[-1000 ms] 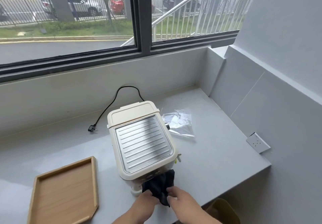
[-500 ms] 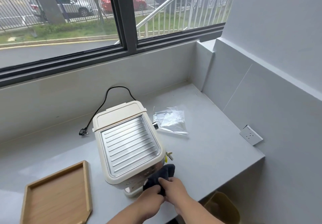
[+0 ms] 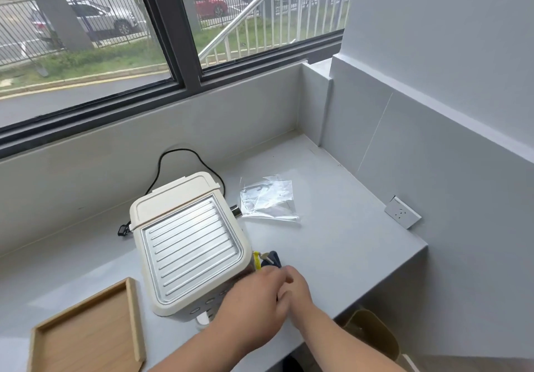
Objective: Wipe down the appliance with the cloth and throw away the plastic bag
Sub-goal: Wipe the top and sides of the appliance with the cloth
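We see the cream appliance [image 3: 187,244] standing on the grey counter [image 3: 346,250], its ribbed metal top facing up and its front panel turned toward us. Both hands are at its front right corner. The left hand [image 3: 254,305] lies flat and curled over that corner, and it covers most of the dark cloth [image 3: 273,257], of which only a small blue-black fold shows above the knuckles, just beside a yellow tag [image 3: 256,260]. The right hand [image 3: 294,285] is tucked under and behind the left one; its fingers seem closed on the cloth too, but we cannot tell this for sure, because the left hand hides them. We judge that the wiping is in progress along the right side of the appliance. The clear plastic bag [image 3: 267,199] lies flat on the counter, beyond the hands and slightly to the right, close to the right rear corner of the appliance and near its chrome knob [image 3: 236,210]. Its long edge runs about left to right across our view. The right hand is the nearer one to the bag, and the path to it is free along the side of the appliance. A brown bin [image 3: 372,334] stands below the counter edge at our right, so we think the bag would travel back toward us and down. The bag is thin and light, so a pinch at one edge should lift it.
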Motion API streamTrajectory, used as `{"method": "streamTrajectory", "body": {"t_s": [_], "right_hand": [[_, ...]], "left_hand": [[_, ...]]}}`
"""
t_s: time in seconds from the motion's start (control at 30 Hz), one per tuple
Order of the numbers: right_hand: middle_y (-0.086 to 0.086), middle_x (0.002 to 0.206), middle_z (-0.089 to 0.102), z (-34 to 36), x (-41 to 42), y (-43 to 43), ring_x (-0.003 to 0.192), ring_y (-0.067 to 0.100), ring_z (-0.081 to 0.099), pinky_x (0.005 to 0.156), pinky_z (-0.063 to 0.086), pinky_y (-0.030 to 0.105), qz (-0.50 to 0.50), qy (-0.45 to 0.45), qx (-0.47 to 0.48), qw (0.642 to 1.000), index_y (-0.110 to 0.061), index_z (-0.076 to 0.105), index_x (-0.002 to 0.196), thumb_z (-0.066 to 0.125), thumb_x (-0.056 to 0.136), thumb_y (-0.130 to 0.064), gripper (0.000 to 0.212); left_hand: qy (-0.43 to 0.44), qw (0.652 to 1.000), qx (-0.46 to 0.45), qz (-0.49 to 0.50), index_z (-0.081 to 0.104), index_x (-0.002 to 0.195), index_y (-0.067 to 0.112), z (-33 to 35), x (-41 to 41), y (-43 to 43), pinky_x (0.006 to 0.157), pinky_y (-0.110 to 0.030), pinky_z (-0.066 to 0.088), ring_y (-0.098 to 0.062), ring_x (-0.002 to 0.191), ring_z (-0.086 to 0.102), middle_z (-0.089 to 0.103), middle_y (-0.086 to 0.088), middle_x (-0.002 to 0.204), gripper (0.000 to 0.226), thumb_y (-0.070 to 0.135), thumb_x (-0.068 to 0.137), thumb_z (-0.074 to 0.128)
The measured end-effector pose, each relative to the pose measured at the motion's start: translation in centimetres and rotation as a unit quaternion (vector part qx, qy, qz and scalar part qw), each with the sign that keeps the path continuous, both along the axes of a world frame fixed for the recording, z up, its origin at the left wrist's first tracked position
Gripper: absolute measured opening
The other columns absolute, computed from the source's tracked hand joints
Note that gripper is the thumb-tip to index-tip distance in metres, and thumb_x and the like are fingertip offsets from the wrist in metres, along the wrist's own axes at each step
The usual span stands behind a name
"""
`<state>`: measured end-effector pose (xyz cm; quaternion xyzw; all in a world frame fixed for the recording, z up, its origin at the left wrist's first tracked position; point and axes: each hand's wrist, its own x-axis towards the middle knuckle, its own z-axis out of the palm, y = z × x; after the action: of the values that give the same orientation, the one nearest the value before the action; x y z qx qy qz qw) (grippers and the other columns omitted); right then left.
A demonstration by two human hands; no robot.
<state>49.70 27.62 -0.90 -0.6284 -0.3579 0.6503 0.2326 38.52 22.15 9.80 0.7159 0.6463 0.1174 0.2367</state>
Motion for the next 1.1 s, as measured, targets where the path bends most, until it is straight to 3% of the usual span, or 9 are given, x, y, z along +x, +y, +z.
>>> {"method": "streamTrajectory", "body": {"t_s": [0.1,0.27,0.4,0.5,0.67,0.8,0.9,1.0,1.1], "right_hand": [[0.004,0.089,0.071,-0.8,0.6,1.1,0.086,0.027,0.068,0.090,0.058,0.051,0.005,0.018,0.010,1.000,-0.023,0.065,0.087,0.057,0.099,-0.006,0.023],[-0.006,0.081,0.074,-0.9,1.0,3.8,0.084,0.020,0.067,0.081,0.054,0.038,0.120,0.013,-0.039,0.992,-0.028,0.074,0.080,0.057,0.087,-0.040,0.022],[0.012,0.110,0.076,-2.2,0.5,5.8,0.094,0.022,0.068,0.089,0.054,0.041,0.178,-0.008,-0.019,0.984,-0.019,0.072,0.107,0.054,0.103,-0.037,0.026],[0.024,0.112,0.072,-2.6,-0.6,7.1,0.087,0.025,0.062,0.079,0.048,0.037,0.178,0.011,-0.013,0.984,-0.007,0.069,0.111,0.053,0.105,-0.026,0.026],[0.004,0.090,0.072,-2.7,-2.2,9.6,0.079,0.020,0.062,0.074,0.047,0.031,0.201,0.011,-0.016,0.979,-0.013,0.071,0.106,0.051,0.105,-0.029,0.025],[0.016,0.109,0.074,-2.9,-3.8,11.1,0.083,0.023,0.061,0.074,0.046,0.032,0.218,0.006,-0.006,0.976,-0.013,0.070,0.107,0.050,0.106,-0.030,0.026],[0.019,0.112,0.073,-3.0,-5.0,12.0,0.087,0.026,0.065,0.073,0.048,0.033,0.224,0.007,0.001,0.975,-0.015,0.068,0.108,0.049,0.106,-0.030,0.025],[0.016,0.110,0.074,-3.1,-6.2,12.7,0.104,0.036,0.071,0.088,0.057,0.045,0.220,0.021,0.002,0.975,-0.018,0.068,0.110,0.048,0.106,-0.028,0.023],[0.018,0.111,0.074,-3.0,-7.2,13.5,0.110,0.041,0.068,0.100,0.053,0.055,0.225,0.025,0.004,0.974,-0.017,0.068,0.111,0.048,0.106,-0.028,0.024]], "left_hand": [[-0.012,0.996,0.077,-0.034,0.056,0.121,0.040,2.4,0.2,1.0,0.075,-0.023,0.041,-0.003,0.100,0.057,0.058,0.021,0.120,0.029,0.047,0.097,0.040],[0.032,0.980,0.161,-0.113,0.067,0.109,0.030,3.7,-0.3,0.4,0.077,-0.029,0.055,-0.012,0.099,0.065,0.067,0.015,0.120,0.018,0.036,0.095,0.057],[0.013,0.975,0.220,-0.037,0.070,0.104,0.030,4.2,-2.5,1.8,0.094,-0.024,0.049,-0.007,0.106,0.062,0.069,0.016,0.116,0.014,0.034,0.091,0.067],[0.038,0.978,0.194,0.062,0.070,0.111,0.035,4.7,-5.3,3.4,0.105,-0.021,0.039,-0.003,0.118,0.055,0.065,0.019,0.125,0.028,0.047,0.090,0.057],[0.099,0.975,0.115,0.160,0.062,0.132,0.033,4.9,-10.2,5.0,0.119,-0.036,0.031,-0.012,0.137,0.043,0.053,0.012,0.148,0.056,0.064,0.089,0.047],[0.125,0.967,0.085,0.207,0.056,0.140,0.037,4.7,-11.6,4.7,0.125,-0.052,0.021,-0.020,0.150,0.032,0.042,0.008,0.160,0.064,0.071,0.087,0.042],[0.135,0.966,0.070,0.210,0.053,0.142,0.040,4.5,-11.5,4.7,0.127,-0.053,0.014,-0.019,0.153,0.027,0.037,0.010,0.164,0.065,0.073,0.087,0.039],[0.130,0.966,0.068,0.214,0.051,0.144,0.041,4.4,-11.6,4.7,0.128,-0.052,0.012,-0.015,0.154,0.023,0.034,0.014,0.165,0.066,0.074,0.087,0.039],[0.129,0.966,0.074,0.213,0.049,0.144,0.043,4.3,-11.7,4.7,0.129,-0.049,0.009,-0.013,0.154,0.020,0.032,0.016,0.165,0.065,0.074,0.088,0.039]]}}
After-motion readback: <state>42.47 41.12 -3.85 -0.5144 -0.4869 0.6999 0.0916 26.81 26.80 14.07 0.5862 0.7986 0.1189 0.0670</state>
